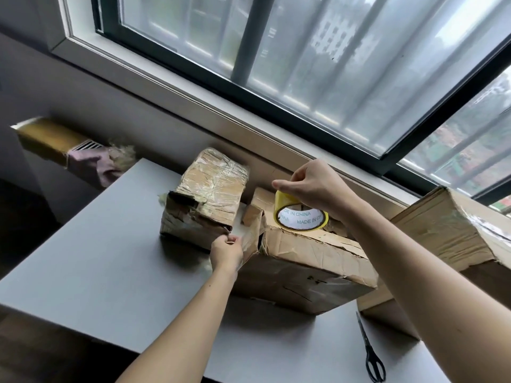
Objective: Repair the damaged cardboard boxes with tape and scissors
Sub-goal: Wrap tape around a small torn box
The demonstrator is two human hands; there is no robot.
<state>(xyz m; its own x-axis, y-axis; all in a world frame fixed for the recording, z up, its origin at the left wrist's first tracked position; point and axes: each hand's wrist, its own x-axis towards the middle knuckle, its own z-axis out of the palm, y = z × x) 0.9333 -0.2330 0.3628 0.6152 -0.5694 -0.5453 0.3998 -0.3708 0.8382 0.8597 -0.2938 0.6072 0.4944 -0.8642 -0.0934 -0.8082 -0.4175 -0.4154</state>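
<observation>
Three worn cardboard boxes stand on a grey table (pixel 91 258). The small taped box (pixel 206 200) sits at the back left with a torn front corner. The middle box (pixel 309 269) is cracked along its top edge. My right hand (pixel 309 186) grips a yellow tape roll (pixel 300 217) above the middle box. A clear strip of tape runs from the roll down to my left hand (pixel 226 251), which pinches its end between the two boxes. Black scissors (pixel 370 352) lie on the table at the front right.
A large taped box (pixel 453 233) stands at the right, against the wall under the window sill (pixel 221 111). A brown vent piece with cloth (pixel 72 147) juts from the wall at the left. The table's front edge runs diagonally at the lower left.
</observation>
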